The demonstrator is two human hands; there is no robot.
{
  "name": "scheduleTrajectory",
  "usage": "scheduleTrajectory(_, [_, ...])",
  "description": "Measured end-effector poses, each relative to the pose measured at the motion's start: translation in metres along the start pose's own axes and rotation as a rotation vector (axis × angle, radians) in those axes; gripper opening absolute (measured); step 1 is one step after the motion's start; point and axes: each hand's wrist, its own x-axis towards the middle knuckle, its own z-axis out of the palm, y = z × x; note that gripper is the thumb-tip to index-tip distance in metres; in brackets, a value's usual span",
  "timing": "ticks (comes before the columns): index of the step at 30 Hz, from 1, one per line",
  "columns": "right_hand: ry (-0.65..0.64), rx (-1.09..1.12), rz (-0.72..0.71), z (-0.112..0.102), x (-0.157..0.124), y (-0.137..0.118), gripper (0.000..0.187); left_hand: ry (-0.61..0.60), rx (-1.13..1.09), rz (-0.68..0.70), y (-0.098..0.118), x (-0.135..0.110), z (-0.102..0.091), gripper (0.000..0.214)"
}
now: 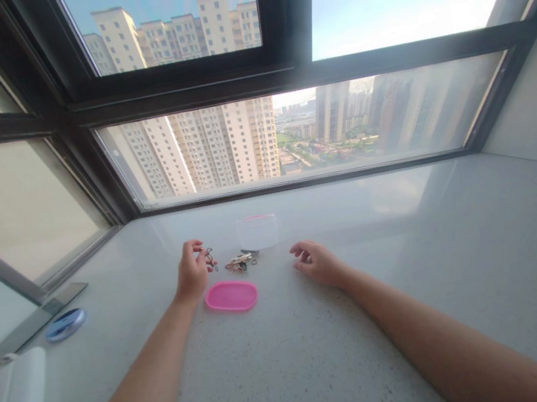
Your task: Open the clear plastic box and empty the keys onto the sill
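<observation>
My left hand [193, 270] is closed with dark loops that look like hair ties [210, 259] at its fingertips. Just right of it lies a small pile of hair clips and ties [241, 262], too small to tell apart fully. Behind the pile stands a clear plastic box [258, 232]. A pink oval lid [231, 296] lies flat in front of the pile, near my left wrist. My right hand [318, 262] rests on the surface to the right of the pile, its fingers loosely bent and apart, with nothing visible in them.
The speckled white sill [286, 369] runs up to a dark window frame [297, 186]. At the left are a blue-and-white round object [65, 325], a white device or case [13, 398] and a flat glassy strip [64, 298]. A white wall [532, 88] bounds the right side.
</observation>
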Motion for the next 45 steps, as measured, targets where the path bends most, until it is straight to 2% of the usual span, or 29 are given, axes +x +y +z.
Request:
scheduleTrajectory(6, [-0.002, -0.003, 0.015, -0.0006, -0.0006, -0.0024, 0.028, -0.006, 0.036, -0.021, 0.0022, -0.0015, -0.0009, 0.024])
scheduleTrajectory(14, [-0.010, -0.017, 0.014, -0.0024, -0.0010, -0.0060, 0.027, -0.017, 0.158, 0.053, -0.0047, 0.0015, -0.0022, 0.027])
scheduleTrajectory(27, [-0.012, -0.007, 0.008, -0.0015, -0.0008, -0.0023, 0.028, -0.010, 0.283, 0.079, -0.0022, 0.0008, -0.0064, 0.027])
scheduleTrajectory(45, [-0.015, -0.006, -0.003, -0.0022, -0.0015, -0.0021, 0.027, -0.003, 0.343, 0.156, 0.0038, 0.0007, -0.0046, 0.027])
